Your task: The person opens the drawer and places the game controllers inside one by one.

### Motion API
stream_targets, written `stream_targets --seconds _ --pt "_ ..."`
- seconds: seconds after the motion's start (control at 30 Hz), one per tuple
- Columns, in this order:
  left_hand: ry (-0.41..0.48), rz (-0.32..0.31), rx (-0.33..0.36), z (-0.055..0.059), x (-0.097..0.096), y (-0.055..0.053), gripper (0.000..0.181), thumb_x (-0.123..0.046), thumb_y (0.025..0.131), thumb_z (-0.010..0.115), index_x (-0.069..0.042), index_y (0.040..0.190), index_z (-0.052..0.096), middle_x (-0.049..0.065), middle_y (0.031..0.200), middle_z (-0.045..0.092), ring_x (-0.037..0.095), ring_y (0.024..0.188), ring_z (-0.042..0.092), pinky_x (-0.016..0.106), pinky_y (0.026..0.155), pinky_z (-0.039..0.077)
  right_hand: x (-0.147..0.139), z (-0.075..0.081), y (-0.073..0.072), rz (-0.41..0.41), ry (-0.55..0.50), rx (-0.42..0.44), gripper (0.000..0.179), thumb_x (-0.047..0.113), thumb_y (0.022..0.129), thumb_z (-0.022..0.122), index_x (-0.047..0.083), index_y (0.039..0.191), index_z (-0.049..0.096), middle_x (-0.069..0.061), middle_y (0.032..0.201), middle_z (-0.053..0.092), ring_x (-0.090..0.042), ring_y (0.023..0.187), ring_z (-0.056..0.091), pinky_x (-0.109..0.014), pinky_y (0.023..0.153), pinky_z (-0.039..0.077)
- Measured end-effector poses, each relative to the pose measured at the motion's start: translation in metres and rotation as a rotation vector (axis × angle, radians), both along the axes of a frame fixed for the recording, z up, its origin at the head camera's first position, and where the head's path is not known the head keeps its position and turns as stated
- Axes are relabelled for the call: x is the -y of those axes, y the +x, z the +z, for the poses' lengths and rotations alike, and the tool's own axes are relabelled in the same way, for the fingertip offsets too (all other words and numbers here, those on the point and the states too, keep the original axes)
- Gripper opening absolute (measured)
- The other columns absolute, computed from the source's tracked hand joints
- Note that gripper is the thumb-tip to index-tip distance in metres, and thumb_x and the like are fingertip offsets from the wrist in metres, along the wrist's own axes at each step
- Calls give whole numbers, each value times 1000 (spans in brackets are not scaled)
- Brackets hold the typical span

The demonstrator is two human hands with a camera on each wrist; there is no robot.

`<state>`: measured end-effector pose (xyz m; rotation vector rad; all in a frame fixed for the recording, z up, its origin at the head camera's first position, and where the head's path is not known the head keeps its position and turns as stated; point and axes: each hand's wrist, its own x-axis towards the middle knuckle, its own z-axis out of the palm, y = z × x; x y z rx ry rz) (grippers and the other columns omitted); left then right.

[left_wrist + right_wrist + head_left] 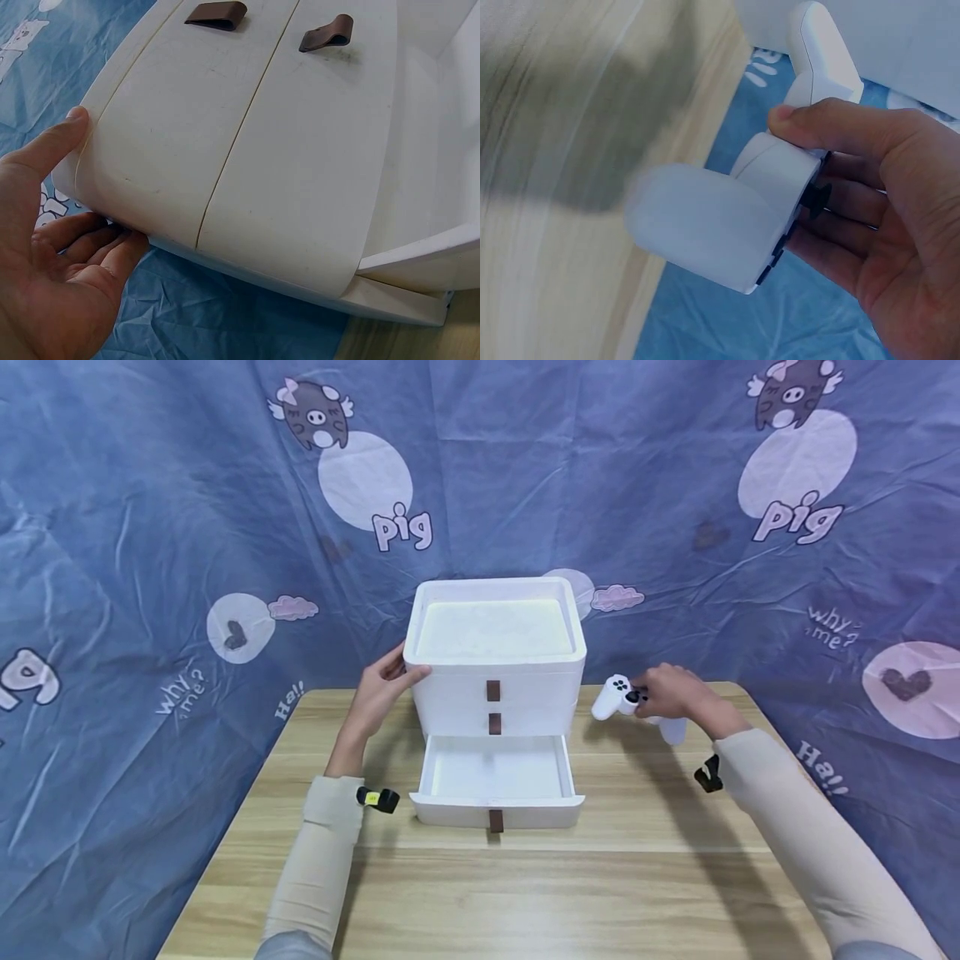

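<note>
A white drawer unit [450,703] with a tray-like top and small brown pull tabs [493,691] stands in the middle of the head view. Its bottom drawer [495,772] is pulled out, with nothing inside. My left hand [378,693] holds the unit's upper left corner. In the left wrist view the thumb [64,133] lies at the front edge and bent fingers [90,244] press against the side. Right of the unit, my right hand [667,689] grips a white game controller [611,697] by its middle, one handle pointing at the unit. In the right wrist view the thumb lies across the controller [712,229].
A wooden table [480,893] carries the unit, with bare wood in front of it. Behind and to both sides hangs a blue cloth [510,485] printed with pigs and words. A black wrist strap [378,799] sits on each sleeve.
</note>
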<state>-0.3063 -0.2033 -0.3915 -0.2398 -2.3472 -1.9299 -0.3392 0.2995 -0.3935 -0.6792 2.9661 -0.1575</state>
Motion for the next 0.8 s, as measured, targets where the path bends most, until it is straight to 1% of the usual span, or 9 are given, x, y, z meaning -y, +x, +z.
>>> stream_targets --seconds 0.17,0.4,0.67,0.8 --pt "-2 3 5 -2 0 0 87 -42 92 85 -19 165 43 9 170 42 26 157 41 43 126 42 1 10 7 26 15 -25 60 26 78 85 3 133 75 -2 75 66 -20 66 53 -35 59 44" --pt "-4 8 0 -2 0 -2 86 -42 92 85 -19 164 43 10 171 41 26 158 40 42 126 41 6 23 16 59 13 -64 58 26 76 84 4 129 77 1 68 57 -18 62 50 -34 56 42" --pt "16 -8 -3 -2 0 -1 83 -34 95 84 -17 165 42 11 170 42 26 158 40 42 126 41 17 35 30 99 -8 -86 58 26 74 88 4 127 78 1 73 63 -16 63 52 -34 55 44" --pt "17 -5 -2 -2 0 -1 83 -34 95 84 -17 165 42 11 170 41 25 158 40 41 126 41 24 42 38 123 -5 -91 54 25 74 88 6 124 80 3 72 62 -15 62 50 -34 56 43"
